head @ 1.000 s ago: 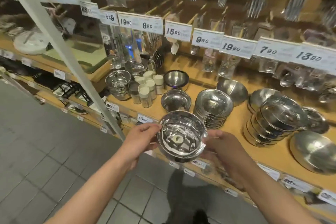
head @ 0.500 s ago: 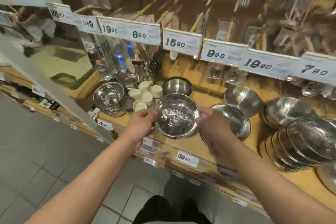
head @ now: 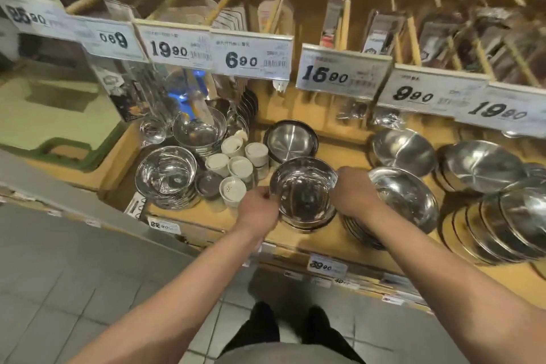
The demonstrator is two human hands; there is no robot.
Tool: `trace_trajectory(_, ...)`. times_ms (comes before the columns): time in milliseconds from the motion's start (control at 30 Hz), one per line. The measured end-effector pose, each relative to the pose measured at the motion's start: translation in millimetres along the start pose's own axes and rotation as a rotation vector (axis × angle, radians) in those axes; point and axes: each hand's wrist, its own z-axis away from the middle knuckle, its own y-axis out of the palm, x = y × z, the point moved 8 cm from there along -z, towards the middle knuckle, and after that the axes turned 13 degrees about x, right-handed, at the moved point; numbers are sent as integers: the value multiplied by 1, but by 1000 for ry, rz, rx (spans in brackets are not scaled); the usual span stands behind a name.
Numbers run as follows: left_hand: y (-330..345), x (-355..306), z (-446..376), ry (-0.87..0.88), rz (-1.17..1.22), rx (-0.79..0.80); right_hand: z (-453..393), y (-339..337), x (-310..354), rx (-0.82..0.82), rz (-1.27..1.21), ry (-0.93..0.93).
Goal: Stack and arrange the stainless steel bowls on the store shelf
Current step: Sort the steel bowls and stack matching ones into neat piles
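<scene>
A steel bowl [head: 302, 189] is gripped at its rim from both sides: left hand [head: 260, 210] on the near-left edge, right hand [head: 353, 192] on the right edge, fingers of each curled over the lip. The bowl is low over the front of the wooden shelf [head: 295, 241], mouth up. A second rim shows just beneath its base, so it is judged to be going onto a bowl already standing there; whether the two are touching cannot be told.

Step in hand, as judged: nesting the held bowl onto that lower one.

Notes for doing it well:
- The bowl is best kept level and centred over the lower rim before being let down; a tilted bowl is likely to catch and sit crooked.
- Both hands should be released together, fingertips drawn outward, so the bowl is not dragged off centre.
- The white shakers [head: 236, 167] stand just beside the left hand and could be knocked on withdrawal.
- The stack of wide bowls [head: 404, 201] lies just beside the right wrist; care is needed there too.
- A dark-rimmed bowl [head: 291, 139] sits behind, apart from the held one.
- Polished steel is probably slippery; the grip should be kept firm until the bowl is seated.
</scene>
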Motion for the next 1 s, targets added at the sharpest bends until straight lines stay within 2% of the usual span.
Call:
trace_trajectory(167, 0, 1, -4, 8, -70, -19, 4, 10, 10, 48, 38, 30)
trace_trajectory(300, -1, -6, -3, 53, -175, -52, 12, 24, 16, 119, 135, -42)
trace_trajectory(400, 0, -13, 0, 55, -261, -58, 9, 36, 2, 75, -79, 4)
trace_trajectory(533, -3, -20, -2, 39, -386, -72, 14, 44, -7, -34, -150, 5)
trace_trajectory(700, -5, -28, -6, 73, -438, -65, 27, 48, -12, -173, -248, -94)
trace_trajectory(900, -6, -37, -11, 141, -516, -64, 35, 61, -25, -221, -563, -95)
trace_trajectory(1000, -9, -39, -11, 159, -519, -100, 36, 67, -26, -241, -609, -102)
